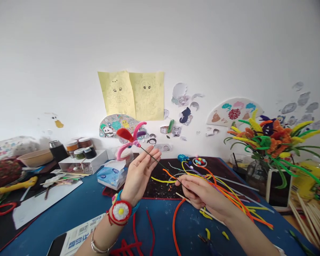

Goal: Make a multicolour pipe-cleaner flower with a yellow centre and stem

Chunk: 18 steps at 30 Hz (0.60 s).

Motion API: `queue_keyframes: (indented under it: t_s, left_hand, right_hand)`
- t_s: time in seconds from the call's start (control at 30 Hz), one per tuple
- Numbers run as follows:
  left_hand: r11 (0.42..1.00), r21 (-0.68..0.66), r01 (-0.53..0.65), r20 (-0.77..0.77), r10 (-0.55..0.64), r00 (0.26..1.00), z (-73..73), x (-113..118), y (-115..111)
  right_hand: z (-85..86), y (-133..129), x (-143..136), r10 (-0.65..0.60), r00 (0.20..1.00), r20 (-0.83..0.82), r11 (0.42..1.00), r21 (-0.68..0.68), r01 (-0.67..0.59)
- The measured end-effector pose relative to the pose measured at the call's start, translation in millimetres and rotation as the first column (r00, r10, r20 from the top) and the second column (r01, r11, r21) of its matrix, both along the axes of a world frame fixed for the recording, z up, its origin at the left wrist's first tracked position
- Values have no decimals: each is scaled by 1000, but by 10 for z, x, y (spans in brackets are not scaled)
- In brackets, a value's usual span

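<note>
Red-rimmed daisy bracelet (121,211), blue band (135,209), silver bangle (96,250); opposite, perhaps another bangle (280,250).

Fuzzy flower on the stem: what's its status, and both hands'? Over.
Right hand pinching the dark stem. Left hand open behind it, palm showing; contact unclear. Fuzzy flower raised, petals spread. Loose orange strip below, nothing seen blocking the flower.

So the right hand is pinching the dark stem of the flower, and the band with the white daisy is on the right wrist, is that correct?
Not quite: the head view shows the daisy band on the left wrist. The right hand is indeed pinching the dark stem of the flower.
</note>
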State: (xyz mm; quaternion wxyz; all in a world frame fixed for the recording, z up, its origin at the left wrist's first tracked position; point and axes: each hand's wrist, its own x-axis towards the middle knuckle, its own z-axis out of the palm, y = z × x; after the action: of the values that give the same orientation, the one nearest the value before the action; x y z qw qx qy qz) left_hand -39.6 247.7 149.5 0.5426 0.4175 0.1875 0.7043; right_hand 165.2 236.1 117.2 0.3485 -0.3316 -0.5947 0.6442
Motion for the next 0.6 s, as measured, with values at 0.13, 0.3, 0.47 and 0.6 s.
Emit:
queue_keyframes:
  t_s: [0.13,0.3,0.47,0.6]
  left_hand:
    - [999,-5,-54,17,54,998,-15,-14,11]
    - [991,-67,-114,-9,113,994,-20,-118,96]
    - [993,-105,45,-63,-52,997,-14,-170,148]
    - [972,-145,183,-85,-197,977,1,-96,90]
  right_hand:
    - [27,-11,-6,32,999,21,999,-21,-32]
    - [59,-75,-18,160,979,125,987,15,-163]
    - [93,-194,-74,260,926,275,963,2,-271]
    - [109,-208,-112,165,922,351,980,50,-195]
